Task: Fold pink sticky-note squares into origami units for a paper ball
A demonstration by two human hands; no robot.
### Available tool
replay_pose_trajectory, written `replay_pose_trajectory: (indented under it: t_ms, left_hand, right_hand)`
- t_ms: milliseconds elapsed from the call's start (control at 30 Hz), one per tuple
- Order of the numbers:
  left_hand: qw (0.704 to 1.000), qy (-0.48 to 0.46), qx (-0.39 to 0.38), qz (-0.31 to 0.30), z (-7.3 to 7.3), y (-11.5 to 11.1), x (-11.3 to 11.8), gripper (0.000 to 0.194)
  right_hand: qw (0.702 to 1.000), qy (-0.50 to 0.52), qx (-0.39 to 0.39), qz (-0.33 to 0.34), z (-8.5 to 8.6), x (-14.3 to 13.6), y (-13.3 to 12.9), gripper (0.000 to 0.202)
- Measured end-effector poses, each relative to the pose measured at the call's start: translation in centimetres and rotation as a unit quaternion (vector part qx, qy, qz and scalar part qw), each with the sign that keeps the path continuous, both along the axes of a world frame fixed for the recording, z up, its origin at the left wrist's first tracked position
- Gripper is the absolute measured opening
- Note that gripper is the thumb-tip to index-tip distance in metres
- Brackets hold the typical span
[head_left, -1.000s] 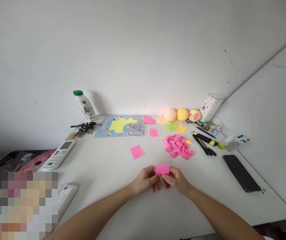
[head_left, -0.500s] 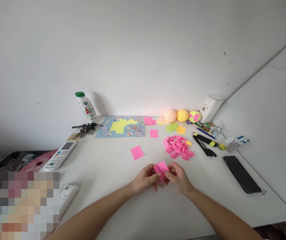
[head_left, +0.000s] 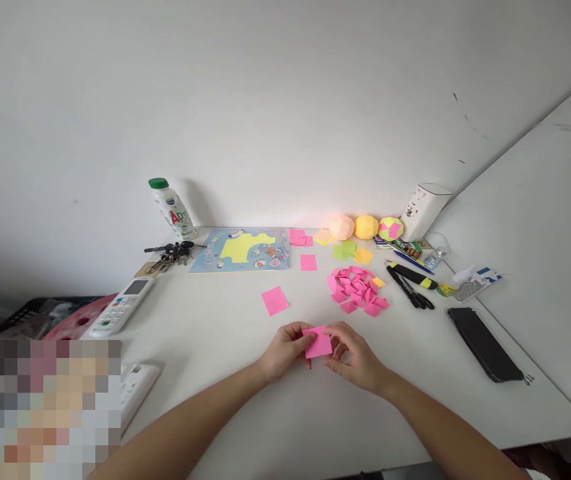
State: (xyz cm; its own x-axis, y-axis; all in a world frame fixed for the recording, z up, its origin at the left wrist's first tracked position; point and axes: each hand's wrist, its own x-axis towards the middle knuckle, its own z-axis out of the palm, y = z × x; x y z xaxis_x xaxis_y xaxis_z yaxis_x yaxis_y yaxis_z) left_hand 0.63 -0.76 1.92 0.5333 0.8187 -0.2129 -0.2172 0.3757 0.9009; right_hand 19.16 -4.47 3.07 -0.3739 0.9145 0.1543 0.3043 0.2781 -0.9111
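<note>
A small square of pink sticky-note paper point(head_left: 322, 343) is pinched at its left side by my left hand point(head_left: 283, 351), the thumb lying on top. My right hand point(head_left: 359, 361) is at the paper's right edge, its index finger by the upper corner and its thumb apart below; its other fingers are partly hidden. Just beyond my hands lies a heap of folded pink paper pieces point(head_left: 356, 288), with one orange piece at its right. A loose pink sheet point(head_left: 275, 301) lies to the left, and another pink square point(head_left: 308, 263) farther back.
Three paper balls point(head_left: 366, 227) line the wall beside a white box point(head_left: 426, 212). Scissors point(head_left: 410, 291), a cutter point(head_left: 414, 275) and a black pouch point(head_left: 485, 345) lie right. Left are a blue printed sheet point(head_left: 205, 260), a bottle point(head_left: 172, 212), keys point(head_left: 178, 253) and a remote point(head_left: 121, 307).
The pink paper has turned from a tilted position to lying nearly level. My right thumb has come off it and the right fingers have spread, while my left hand keeps its pinch.
</note>
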Motion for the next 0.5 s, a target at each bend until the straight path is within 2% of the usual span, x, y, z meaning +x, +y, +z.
replay_pose_trajectory:
  t_ms: [133,500]
  left_hand:
    - [1.000,0.000,-0.004,0.004,-0.15,0.03,-0.01,0.033]
    - [0.997,0.030,0.023,-0.070,0.52,-0.21,0.03,0.037]
  right_hand:
    - [0.997,-0.025,0.070,0.009,-0.31,0.26,0.35,0.014]
    - [0.994,-0.015,0.104,-0.002,-0.16,0.27,0.41,0.020]
